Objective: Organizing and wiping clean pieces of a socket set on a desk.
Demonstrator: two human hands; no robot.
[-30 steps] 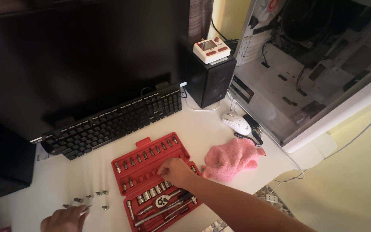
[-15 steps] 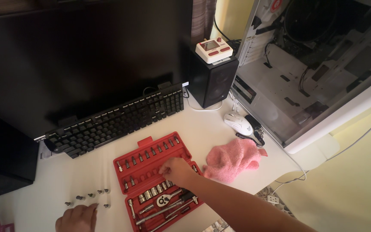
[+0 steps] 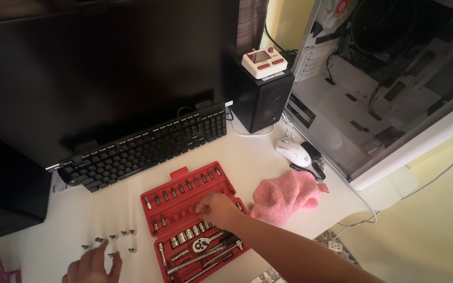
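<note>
An open red socket-set case [image 3: 182, 184] lies on the white desk [image 3: 258, 157], holding rows of bits, several sockets and a ratchet [image 3: 201, 243]. My right hand [image 3: 215, 209] rests on the middle of the case, fingertips pinching at a small bit; whether it holds one I cannot tell. My left hand [image 3: 91, 265] is at the bottom edge with fingers spread, its fingertips touching the small loose metal sockets [image 3: 112, 241] laid in a row on the desk left of the case.
A black keyboard [image 3: 145, 145] and dark monitor [image 3: 95, 68] stand behind the case. A pink cloth [image 3: 284, 193], white mouse [image 3: 291, 152] and black speaker [image 3: 263, 99] with a small white timer [image 3: 264, 58] are to the right. An open computer case [image 3: 389, 84] lies at far right.
My left hand moved right and up toward the loose sockets and spread its fingers onto them. My right hand stayed on the red case.
</note>
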